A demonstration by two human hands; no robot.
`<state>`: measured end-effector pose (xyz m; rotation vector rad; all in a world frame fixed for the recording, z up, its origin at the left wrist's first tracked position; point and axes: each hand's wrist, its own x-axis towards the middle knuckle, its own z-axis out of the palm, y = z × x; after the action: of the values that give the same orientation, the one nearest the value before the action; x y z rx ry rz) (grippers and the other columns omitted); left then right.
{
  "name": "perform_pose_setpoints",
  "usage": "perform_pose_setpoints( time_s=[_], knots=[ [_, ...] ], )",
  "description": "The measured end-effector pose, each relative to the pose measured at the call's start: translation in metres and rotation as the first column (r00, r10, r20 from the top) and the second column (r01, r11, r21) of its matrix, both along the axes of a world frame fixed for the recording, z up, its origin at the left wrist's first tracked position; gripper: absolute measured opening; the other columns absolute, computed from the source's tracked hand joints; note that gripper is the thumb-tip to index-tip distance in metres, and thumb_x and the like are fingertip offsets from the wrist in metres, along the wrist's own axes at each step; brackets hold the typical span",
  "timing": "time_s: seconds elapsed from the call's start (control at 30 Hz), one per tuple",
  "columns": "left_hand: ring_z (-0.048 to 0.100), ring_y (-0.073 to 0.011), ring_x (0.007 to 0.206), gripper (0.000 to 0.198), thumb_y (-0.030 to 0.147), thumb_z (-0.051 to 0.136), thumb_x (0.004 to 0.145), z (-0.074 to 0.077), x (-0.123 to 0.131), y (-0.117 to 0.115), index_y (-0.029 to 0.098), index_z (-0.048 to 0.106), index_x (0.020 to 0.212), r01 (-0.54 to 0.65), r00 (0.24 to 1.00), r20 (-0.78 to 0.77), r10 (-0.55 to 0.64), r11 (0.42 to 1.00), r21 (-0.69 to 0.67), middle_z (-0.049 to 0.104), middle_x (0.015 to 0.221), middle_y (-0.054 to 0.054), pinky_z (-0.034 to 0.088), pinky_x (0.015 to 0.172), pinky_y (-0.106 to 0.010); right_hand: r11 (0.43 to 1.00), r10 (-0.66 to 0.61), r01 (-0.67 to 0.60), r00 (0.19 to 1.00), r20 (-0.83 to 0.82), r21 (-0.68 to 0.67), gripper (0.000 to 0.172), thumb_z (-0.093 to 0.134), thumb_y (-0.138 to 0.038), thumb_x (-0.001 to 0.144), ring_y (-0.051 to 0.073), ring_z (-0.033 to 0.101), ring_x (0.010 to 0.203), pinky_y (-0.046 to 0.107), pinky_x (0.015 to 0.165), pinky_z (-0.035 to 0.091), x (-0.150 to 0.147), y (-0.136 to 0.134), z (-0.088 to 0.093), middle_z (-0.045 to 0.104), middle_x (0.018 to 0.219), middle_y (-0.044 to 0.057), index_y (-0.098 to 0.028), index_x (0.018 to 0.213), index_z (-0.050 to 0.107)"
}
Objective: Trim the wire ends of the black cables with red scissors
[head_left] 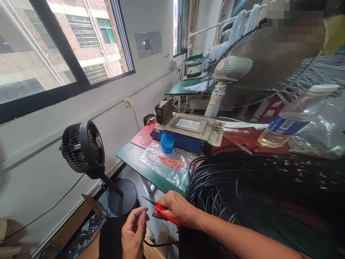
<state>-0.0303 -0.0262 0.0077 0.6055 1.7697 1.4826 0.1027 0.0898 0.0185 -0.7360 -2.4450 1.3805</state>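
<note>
1. While its thumb and forefinger pinch together, apparently on the end of a black cable (161, 245), the left hand (134, 232) sits nearer the wearer than the blue cup (167, 145).
2. Also on the wearer's side of the cup, the right hand's (175, 208) fingers wrap a red-handled cutting tool (169, 217); its dark point is near the left fingertips.
3. The step looks like trimming the cable end; the next move seems to call for a steady pinch and careful blades.
4. Just in front of the cup, small red and yellow pieces (172, 162) lie on clear plastic (176, 178) over the table (125, 154).
5. Behind the cup stands a blue machine (183, 144); to its right, nearer, many black cables (212, 187) lie heaped.
</note>
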Motion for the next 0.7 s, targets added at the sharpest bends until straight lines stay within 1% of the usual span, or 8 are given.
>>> perform_pose_setpoints(
  time_s=[0.03, 0.1, 0.2, 0.27, 0.33, 0.53, 0.6, 0.7],
  knots=[
    [0.041, -0.0043, 0.05, 0.033, 0.042, 0.07, 0.057, 0.0, 0.002, 0.001, 0.018, 0.068, 0.08, -0.006, 0.997, 0.072, 0.005, 1.0, 0.019, 0.058, 0.061, 0.002, 0.031, 0.048, -0.017, 0.99, -0.001, -0.009, 0.998, -0.068, -0.141, 0.044, 0.055, -0.049, 0.076, 0.005, 0.028, 0.042, 0.02, 0.043, 0.022, 0.001, 0.001, 0.002, 0.035, 0.043, -0.005, -0.014, 0.051, 0.05],
    [0.041, -0.0036, 0.05, 0.033, 0.038, 0.074, 0.052, 0.001, 0.006, 0.002, 0.018, 0.07, 0.078, -0.022, 0.986, 0.166, 0.011, 0.998, 0.066, 0.059, 0.064, 0.002, 0.03, 0.045, -0.017, 0.914, -0.021, -0.056, 0.983, -0.185, -0.402, 0.047, 0.054, -0.056, 0.075, 0.005, 0.035, 0.038, 0.018, 0.04, 0.027, 0.002, 0.003, 0.005, 0.039, 0.042, -0.005, -0.013, 0.057, 0.054],
    [0.048, -0.0059, 0.052, 0.032, 0.035, 0.078, 0.046, 0.003, 0.014, 0.004, 0.016, 0.071, 0.071, -0.046, 0.975, 0.221, 0.027, 0.995, 0.084, 0.061, 0.06, -0.001, 0.035, 0.046, -0.017, 0.794, -0.057, -0.122, 0.96, -0.273, -0.596, 0.048, 0.058, -0.058, 0.071, 0.004, 0.036, 0.033, 0.016, 0.034, 0.026, 0.003, 0.004, 0.009, 0.042, 0.04, -0.006, -0.012, 0.06, 0.056],
    [0.048, -0.006, 0.049, 0.034, 0.034, 0.08, 0.043, 0.004, 0.018, 0.005, 0.015, 0.071, 0.069, -0.065, 0.964, 0.262, 0.044, 0.995, 0.072, 0.062, 0.054, -0.001, 0.037, 0.045, -0.016, 0.758, -0.065, -0.146, 0.953, -0.297, -0.635, 0.046, 0.061, -0.056, 0.069, 0.004, 0.037, 0.032, 0.016, 0.032, 0.026, 0.003, 0.005, 0.009, 0.043, 0.04, -0.006, -0.011, 0.06, 0.057],
    [0.046, -0.0046, 0.044, 0.035, 0.035, 0.08, 0.042, 0.005, 0.021, 0.007, 0.015, 0.069, 0.068, -0.081, 0.955, 0.29, 0.058, 0.994, 0.068, 0.059, 0.048, 0.001, 0.036, 0.043, -0.015, 0.753, -0.061, -0.158, 0.95, -0.306, -0.639, 0.045, 0.063, -0.055, 0.068, 0.004, 0.037, 0.033, 0.015, 0.032, 0.026, 0.004, 0.006, 0.008, 0.044, 0.041, -0.005, -0.01, 0.06, 0.058],
    [0.042, -0.003, 0.043, 0.039, 0.039, 0.079, 0.043, 0.008, 0.026, 0.009, 0.014, 0.068, 0.071, -0.119, 0.933, 0.344, 0.11, 0.993, 0.005, 0.056, 0.048, 0.003, 0.035, 0.043, -0.016, 0.842, -0.007, -0.122, 0.972, -0.236, -0.525, 0.042, 0.067, -0.051, 0.066, 0.002, 0.038, 0.034, 0.013, 0.034, 0.027, 0.006, 0.006, 0.008, 0.044, 0.042, -0.006, -0.01, 0.061, 0.06],
    [0.041, -0.0033, 0.042, 0.037, 0.039, 0.078, 0.045, 0.007, 0.027, 0.009, 0.015, 0.067, 0.071, -0.081, 0.927, 0.366, 0.079, 0.997, -0.01, 0.056, 0.05, 0.002, 0.034, 0.042, -0.017, 0.823, 0.024, -0.152, 0.972, -0.235, -0.547, 0.043, 0.067, -0.051, 0.066, 0.002, 0.037, 0.034, 0.013, 0.034, 0.028, 0.007, 0.006, 0.009, 0.044, 0.042, -0.006, -0.01, 0.058, 0.058],
    [0.04, -0.0028, 0.043, 0.034, 0.039, 0.076, 0.049, 0.002, 0.026, 0.01, 0.015, 0.068, 0.072, 0.001, 0.919, 0.394, -0.016, 0.999, 0.039, 0.057, 0.052, 0.002, 0.031, 0.043, -0.017, 0.738, 0.043, -0.226, 0.956, -0.29, -0.636, 0.044, 0.063, -0.05, 0.069, 0.003, 0.038, 0.033, 0.014, 0.033, 0.028, 0.009, 0.008, 0.012, 0.044, 0.04, -0.006, -0.01, 0.055, 0.055]
  ],
)
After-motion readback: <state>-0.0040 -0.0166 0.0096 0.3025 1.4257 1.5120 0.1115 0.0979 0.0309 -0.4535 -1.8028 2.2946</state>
